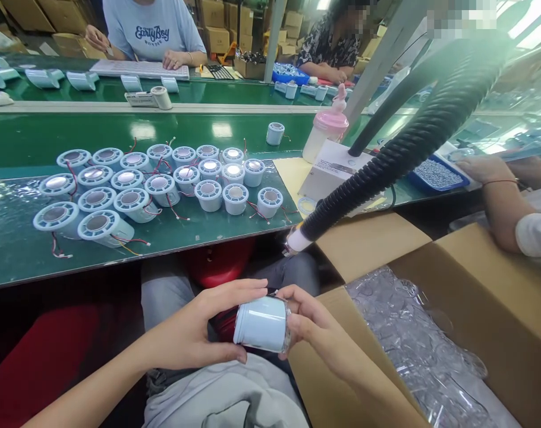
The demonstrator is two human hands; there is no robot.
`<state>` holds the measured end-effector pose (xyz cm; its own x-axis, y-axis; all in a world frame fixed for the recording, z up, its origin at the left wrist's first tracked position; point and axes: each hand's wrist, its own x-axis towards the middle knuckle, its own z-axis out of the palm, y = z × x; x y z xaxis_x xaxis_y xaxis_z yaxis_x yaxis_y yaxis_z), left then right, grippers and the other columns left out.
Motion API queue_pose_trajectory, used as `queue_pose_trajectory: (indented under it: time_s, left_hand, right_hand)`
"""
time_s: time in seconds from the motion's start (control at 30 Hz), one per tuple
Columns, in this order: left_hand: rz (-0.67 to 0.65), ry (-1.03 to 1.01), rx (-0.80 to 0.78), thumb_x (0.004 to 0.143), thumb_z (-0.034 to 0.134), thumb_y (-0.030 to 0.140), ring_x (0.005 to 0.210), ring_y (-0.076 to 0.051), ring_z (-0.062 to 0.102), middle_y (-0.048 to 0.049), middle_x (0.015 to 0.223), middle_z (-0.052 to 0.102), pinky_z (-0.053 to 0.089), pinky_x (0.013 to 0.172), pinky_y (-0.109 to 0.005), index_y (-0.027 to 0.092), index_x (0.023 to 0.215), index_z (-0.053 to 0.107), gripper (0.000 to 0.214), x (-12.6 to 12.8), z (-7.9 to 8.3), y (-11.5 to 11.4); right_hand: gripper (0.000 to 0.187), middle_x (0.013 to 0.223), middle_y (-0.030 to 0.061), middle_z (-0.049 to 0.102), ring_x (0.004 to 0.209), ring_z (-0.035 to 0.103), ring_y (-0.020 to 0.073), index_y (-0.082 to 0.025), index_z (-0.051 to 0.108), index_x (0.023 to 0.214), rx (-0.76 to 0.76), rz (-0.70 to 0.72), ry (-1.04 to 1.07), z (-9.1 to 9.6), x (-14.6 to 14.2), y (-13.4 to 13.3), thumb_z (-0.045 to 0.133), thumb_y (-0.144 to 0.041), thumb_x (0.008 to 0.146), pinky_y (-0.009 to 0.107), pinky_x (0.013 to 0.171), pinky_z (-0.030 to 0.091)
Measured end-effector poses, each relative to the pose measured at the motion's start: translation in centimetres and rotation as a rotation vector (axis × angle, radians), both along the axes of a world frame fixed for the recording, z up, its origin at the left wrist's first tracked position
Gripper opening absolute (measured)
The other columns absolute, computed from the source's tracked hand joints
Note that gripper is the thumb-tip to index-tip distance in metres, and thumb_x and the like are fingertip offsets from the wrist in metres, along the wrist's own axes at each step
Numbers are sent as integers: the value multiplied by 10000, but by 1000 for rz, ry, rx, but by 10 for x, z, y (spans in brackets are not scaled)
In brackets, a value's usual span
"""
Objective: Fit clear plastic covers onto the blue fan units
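Note:
A light-blue cylindrical housing [262, 324] lies sideways between my two hands, above my lap. Clear plastic shows around its right end. My left hand [203, 330] curves about the left end, fingers above and thumb below. On the right end, the fingers and thumb of my right hand [313, 324] are closed. Several similar housings [130, 201] stand in rows on the green bench to the front left. They have slotted rims, round grey centres and thin wires with small plugs. One more housing [275, 134] stands apart, farther back.
An open cardboard box [386, 261] with clear plastic parts [413, 333] stands at my right. A black ribbed hose [386, 154] slants over the bench beside a pink-topped bottle [326, 131]. Co-workers sit opposite and at right, near a blue tray [440, 172] of small pieces.

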<state>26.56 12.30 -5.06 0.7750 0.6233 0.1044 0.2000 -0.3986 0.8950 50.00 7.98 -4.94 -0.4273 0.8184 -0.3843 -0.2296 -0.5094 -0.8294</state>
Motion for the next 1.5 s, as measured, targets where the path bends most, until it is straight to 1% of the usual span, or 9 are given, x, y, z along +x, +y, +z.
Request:
queue_pose_trajectory:
  time_s: [0.4,0.6,0.77,0.87,0.97,1.03,1.1,1.33,1.5]
  left_hand:
    - [-11,-70,-59,753,759,254,1341,-256,429,-59,1468,428,369,1118,-431,403,1395,363,768,3,-2,0]
    - [7,-119,-90,741,770,251,1336,-274,425,-68,1453,424,367,1108,-445,402,1363,409,734,6,-11,-2]
    - [63,-56,-140,754,753,229,1284,-252,469,-61,1390,480,412,1077,-400,375,1327,467,657,7,-6,-7]
    - [158,-51,-369,745,760,280,1222,-246,520,-69,1360,496,495,997,-344,320,1306,498,620,8,-1,-11]
    - [217,-105,-614,764,740,324,1130,-241,588,-82,1303,539,540,925,-327,280,1319,488,611,10,1,-12]
    - [205,-139,-707,770,732,356,1104,-253,606,-74,1161,626,538,922,-352,270,1336,470,630,11,1,-11]
    - [182,-150,-739,767,726,405,1101,-269,608,-70,1099,656,534,921,-373,270,1341,469,643,11,1,-10]
    - [85,-156,-634,777,735,313,1254,-253,517,-51,1433,449,451,1053,-388,383,1381,418,685,6,4,-9]
    - [62,-249,-834,810,701,299,1259,-255,521,-62,1489,392,456,1042,-409,381,1393,402,660,8,-2,-8]
  right_hand:
    - [642,586,44,641,449,615,126,-140,512,870,-314,79,97,-6,-9,2,550,-759,705,147,382,452]
    - [739,609,89,626,418,597,91,-56,627,776,-478,127,137,-6,-8,3,193,-629,946,116,350,417]
    - [809,578,53,575,382,560,78,-88,592,738,-494,209,89,-9,-10,0,-6,-588,954,110,303,364]
    - [662,590,43,570,428,566,118,-123,557,823,-156,96,-280,-14,-8,-6,96,-576,962,174,359,432]
    - [269,1073,166,630,919,656,215,-135,504,1126,555,-89,-669,-19,-1,-8,386,-310,959,317,728,570]
    - [431,1437,150,391,1283,451,243,-224,396,1313,962,-32,-673,-20,3,-8,444,-103,902,400,992,470]
    - [584,1517,55,283,1365,343,211,-339,385,1348,1120,67,-578,-19,6,-9,464,-8,873,388,1085,387]
    - [536,1223,64,607,1052,629,219,-319,534,1277,374,-35,-99,-22,3,-13,740,-380,787,309,841,569]
    - [460,1295,44,552,977,643,200,-326,647,1177,442,-9,-182,-20,4,-8,781,-293,738,252,763,584]
